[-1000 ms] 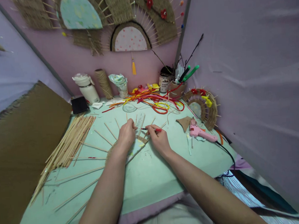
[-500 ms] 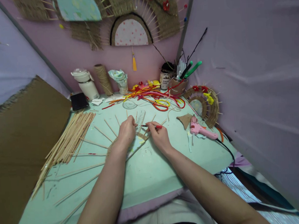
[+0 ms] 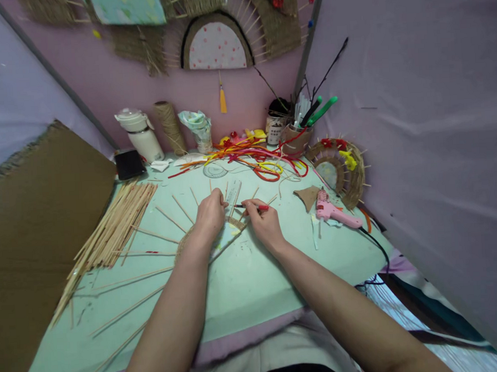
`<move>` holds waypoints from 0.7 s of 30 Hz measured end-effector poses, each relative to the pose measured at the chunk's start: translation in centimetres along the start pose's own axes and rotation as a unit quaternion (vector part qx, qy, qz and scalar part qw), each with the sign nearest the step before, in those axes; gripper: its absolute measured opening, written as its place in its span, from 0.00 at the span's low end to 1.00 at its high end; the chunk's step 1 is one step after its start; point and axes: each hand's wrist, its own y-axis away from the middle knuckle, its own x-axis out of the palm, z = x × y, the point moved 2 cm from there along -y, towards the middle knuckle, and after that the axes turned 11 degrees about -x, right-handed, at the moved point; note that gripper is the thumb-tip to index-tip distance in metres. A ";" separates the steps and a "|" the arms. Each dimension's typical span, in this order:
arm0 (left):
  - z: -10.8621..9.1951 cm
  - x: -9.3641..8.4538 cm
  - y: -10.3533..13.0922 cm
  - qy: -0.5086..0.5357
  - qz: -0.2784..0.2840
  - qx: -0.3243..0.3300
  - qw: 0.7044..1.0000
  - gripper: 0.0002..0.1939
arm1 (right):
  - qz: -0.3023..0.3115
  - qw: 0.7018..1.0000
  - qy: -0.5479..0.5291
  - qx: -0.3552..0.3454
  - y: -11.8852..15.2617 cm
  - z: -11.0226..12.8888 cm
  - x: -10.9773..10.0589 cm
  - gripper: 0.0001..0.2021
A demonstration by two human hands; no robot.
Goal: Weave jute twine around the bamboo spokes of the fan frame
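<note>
A half-round woven piece point(image 3: 234, 224) with several thin sticks fanning out lies on the pale green table. My left hand point(image 3: 210, 213) is closed over its upper part, fingertips pressed together beside a clear ruler point(image 3: 234, 193); what they pinch is too small to make out. In my right hand point(image 3: 262, 221) is a red pen point(image 3: 263, 207), its dark tip pointing left toward the ruler and my left fingertips. My left forearm hides part of the woven piece.
A pile of sticks point(image 3: 119, 229) lies at left. At right are a pink glue gun point(image 3: 337, 214) with its cord and a small woven fan point(image 3: 350, 172). Coloured cords point(image 3: 268, 165), a twine spool point(image 3: 170, 129), a white bottle point(image 3: 141, 136) and a tool pot point(image 3: 295, 140) stand behind.
The view has tilted slightly, so the scene sits a little higher in the picture. Both hands keep nearly the same place and hold.
</note>
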 end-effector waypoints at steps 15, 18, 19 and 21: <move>0.0 0.0 0.1 0.007 -0.005 0.004 1.000 0.04 | -0.014 1.000 -0.002 0.012 0.1 -0.1 0.0 0.17; 0.0 0.0 0.1 -0.004 -0.011 0.004 1.000 0.04 | -0.014 1.000 -0.002 0.010 0.1 0.1 -0.1 0.17; 0.0 0.0 0.1 -0.006 -0.011 0.005 1.000 0.03 | -0.013 1.000 -0.003 0.009 0.1 0.1 -0.1 0.17; 0.0 0.1 0.1 -0.008 -0.013 0.009 1.000 0.03 | -0.009 1.000 -0.005 0.005 0.1 0.2 -0.1 0.17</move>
